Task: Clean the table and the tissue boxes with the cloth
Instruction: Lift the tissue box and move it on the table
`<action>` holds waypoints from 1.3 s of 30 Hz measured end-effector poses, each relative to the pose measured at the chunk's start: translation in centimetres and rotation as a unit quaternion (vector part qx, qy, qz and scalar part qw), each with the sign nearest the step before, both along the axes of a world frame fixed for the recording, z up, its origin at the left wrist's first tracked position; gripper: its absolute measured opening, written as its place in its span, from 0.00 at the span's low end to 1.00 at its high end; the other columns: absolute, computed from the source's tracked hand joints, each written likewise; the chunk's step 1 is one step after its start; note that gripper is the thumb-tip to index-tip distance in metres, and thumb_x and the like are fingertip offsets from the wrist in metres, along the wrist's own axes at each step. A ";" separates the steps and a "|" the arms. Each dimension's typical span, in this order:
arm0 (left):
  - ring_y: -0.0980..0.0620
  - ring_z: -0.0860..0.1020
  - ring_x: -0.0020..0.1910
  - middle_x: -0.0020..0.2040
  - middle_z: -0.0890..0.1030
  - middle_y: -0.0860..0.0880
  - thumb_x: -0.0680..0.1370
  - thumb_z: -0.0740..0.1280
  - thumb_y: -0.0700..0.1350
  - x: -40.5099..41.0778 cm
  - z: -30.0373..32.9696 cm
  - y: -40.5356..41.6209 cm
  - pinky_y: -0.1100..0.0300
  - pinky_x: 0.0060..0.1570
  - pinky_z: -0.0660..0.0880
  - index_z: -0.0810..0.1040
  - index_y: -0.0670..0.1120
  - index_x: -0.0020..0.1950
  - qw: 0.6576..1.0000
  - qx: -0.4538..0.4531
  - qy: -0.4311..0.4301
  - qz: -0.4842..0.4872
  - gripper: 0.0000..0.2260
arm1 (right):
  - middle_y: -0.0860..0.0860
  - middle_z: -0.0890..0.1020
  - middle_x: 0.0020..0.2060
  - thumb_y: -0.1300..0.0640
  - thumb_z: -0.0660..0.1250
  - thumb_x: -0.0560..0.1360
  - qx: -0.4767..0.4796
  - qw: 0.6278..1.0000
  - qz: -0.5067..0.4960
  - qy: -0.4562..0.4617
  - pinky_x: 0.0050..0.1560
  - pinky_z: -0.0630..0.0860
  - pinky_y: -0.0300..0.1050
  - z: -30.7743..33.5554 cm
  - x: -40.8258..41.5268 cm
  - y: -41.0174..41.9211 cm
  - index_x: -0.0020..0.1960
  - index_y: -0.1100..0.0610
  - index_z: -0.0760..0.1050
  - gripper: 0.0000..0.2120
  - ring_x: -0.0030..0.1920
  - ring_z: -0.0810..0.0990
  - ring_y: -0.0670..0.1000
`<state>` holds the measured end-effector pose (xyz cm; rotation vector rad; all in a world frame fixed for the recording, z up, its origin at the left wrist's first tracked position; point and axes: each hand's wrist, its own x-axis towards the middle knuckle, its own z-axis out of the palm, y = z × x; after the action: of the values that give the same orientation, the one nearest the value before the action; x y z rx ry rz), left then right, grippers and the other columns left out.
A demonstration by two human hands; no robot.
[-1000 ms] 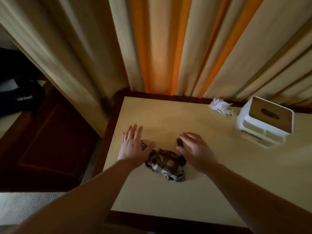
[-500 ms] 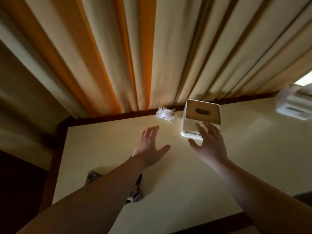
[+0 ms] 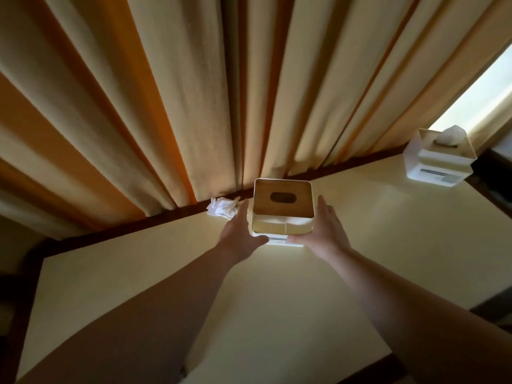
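Observation:
A white tissue box with a wooden lid (image 3: 282, 207) stands on the cream table (image 3: 277, 300) near its back edge. My left hand (image 3: 238, 234) lies against the box's left side with straight fingers, its thumb touching the lower front. My right hand (image 3: 324, 231) mirrors it on the right side, thumb at the front base. A second white tissue box (image 3: 437, 159), with a tissue sticking out of its top, sits at the table's far right corner. The cloth is out of sight, hidden behind my left forearm.
A crumpled white tissue (image 3: 221, 208) lies just left of the held box, by the dark wooden rim. Cream and orange curtains (image 3: 194, 106) hang directly behind the table. A bright window gap shows at the upper right.
Both hands left the patterned cloth at the table's front left and reached back and right to the tissue box; they now flank it. The view turned right, bringing the second box in.

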<state>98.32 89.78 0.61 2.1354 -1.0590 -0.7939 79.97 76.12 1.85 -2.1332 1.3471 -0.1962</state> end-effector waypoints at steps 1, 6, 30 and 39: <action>0.44 0.75 0.70 0.74 0.73 0.47 0.72 0.80 0.48 0.1 -0.1 -0.4 0.49 0.64 0.76 0.50 0.57 0.83 1.000 0.003 0.012 -0.001 0.49 | 0.53 0.68 0.73 0.43 0.86 0.60 0.008 1.000 0.005 -0.001 0.68 0.72 0.50 -0.1 -0.1 -0.4 0.84 0.53 0.49 0.65 0.73 0.71 0.56; 0.51 0.78 0.66 0.66 0.77 0.57 0.69 0.82 0.44 0.3 -0.9 -1.4 0.55 0.57 0.78 0.58 0.61 0.80 1.000 -0.006 0.029 -0.009 0.47 | 0.46 0.77 0.60 0.49 0.84 0.59 0.011 0.999 0.026 -0.040 0.57 0.78 0.47 -1.5 -0.3 -1.2 0.73 0.45 0.66 0.48 0.60 0.78 0.51; 0.68 0.81 0.55 0.52 0.81 0.72 0.69 0.81 0.50 7.6 1.8 22.1 0.55 0.55 0.82 0.61 0.80 0.70 0.979 -0.059 -0.030 0.191 0.42 | 0.41 0.76 0.55 0.46 0.78 0.65 0.046 0.953 0.252 -0.161 0.49 0.76 0.35 0.5 13.1 15.7 0.72 0.40 0.67 0.38 0.55 0.77 0.41; 0.75 0.78 0.52 0.47 0.78 0.79 0.71 0.81 0.53 10.4 2.7 33.1 0.71 0.48 0.78 0.62 0.84 0.61 0.957 -0.068 -0.048 0.278 0.37 | 0.44 0.73 0.67 0.49 0.83 0.64 0.031 0.934 0.332 -0.129 0.62 0.78 0.48 -0.2 20.8 24.4 0.83 0.43 0.54 0.56 0.64 0.74 0.46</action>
<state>108.72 122.92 3.28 2.2066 -0.4865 -0.3399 100.72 100.56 1.61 -2.2822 0.4330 -0.1441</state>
